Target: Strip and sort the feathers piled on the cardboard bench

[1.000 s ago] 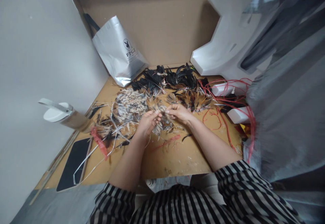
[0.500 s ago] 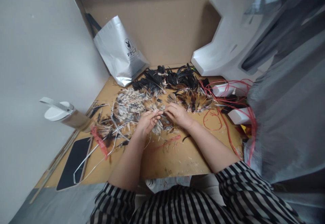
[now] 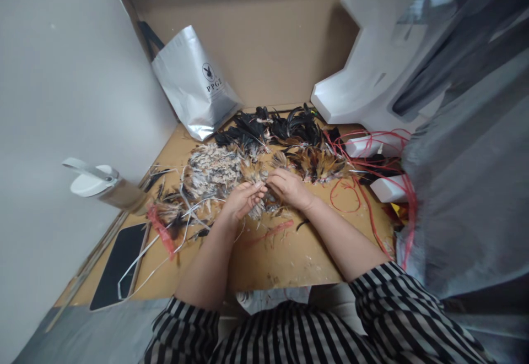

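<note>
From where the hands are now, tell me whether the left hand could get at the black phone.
Probably yes. The black phone lies flat on the board, left of the left hand, with only loose white strips across it. But both hands are pinching feathers.

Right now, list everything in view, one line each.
speckled feathers: one heap, grey-white, board centre-left
black feathers: one heap, back of board
brown feathers: one heap, right of the hands
red cords: a tangle, right side
bag: one, silver, back left
phone: one, black, front left
bottle: one, white lid, left edge
foam blocks: white, right
left hand: pinching a small feather bundle
right hand: on the same bundle
</note>
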`<state>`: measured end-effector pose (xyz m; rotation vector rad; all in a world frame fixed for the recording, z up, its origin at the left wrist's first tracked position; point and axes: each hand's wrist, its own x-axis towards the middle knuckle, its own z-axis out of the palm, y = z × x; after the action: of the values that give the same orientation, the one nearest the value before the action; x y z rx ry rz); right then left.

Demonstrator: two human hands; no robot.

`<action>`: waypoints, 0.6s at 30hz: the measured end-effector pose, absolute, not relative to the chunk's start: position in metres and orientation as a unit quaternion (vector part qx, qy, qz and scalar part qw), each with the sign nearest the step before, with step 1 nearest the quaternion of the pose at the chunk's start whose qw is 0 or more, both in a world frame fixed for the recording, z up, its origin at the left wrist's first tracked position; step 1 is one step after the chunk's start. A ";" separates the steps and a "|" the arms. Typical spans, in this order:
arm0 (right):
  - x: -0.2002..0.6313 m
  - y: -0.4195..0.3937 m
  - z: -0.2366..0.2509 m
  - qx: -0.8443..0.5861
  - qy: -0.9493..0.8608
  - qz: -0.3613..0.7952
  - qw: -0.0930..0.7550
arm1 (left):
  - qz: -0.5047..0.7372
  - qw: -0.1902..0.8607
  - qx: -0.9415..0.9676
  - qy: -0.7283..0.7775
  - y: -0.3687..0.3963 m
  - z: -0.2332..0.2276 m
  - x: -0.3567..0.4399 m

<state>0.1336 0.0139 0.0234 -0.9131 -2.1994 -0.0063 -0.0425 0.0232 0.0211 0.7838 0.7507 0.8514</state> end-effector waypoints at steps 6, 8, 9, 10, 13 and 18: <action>0.125 0.014 0.025 -0.415 -0.749 0.085 0.510 | 0.462 0.717 0.376 0.362 0.023 0.020 -0.039; 0.122 0.015 0.026 -0.451 -0.687 0.141 0.552 | 0.499 0.686 0.382 0.368 0.023 0.022 -0.038; 0.121 0.016 0.026 -0.468 -0.657 0.181 0.562 | 0.515 0.670 0.383 0.373 0.023 0.022 -0.037; 0.120 0.017 0.025 -0.482 -0.628 0.235 0.564 | 0.527 0.656 0.384 0.380 0.023 0.023 -0.036; 0.117 0.020 0.020 -0.497 -0.534 0.423 0.538 | 0.532 0.632 0.403 0.395 0.022 0.023 -0.035; 0.110 0.022 0.015 -0.450 -0.439 0.562 0.537 | 0.488 0.644 0.457 0.373 0.020 0.018 -0.031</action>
<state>0.1097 0.0217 0.0146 -1.0699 -1.0458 1.3379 -0.0315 0.0202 0.0180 1.0404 0.8487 1.1113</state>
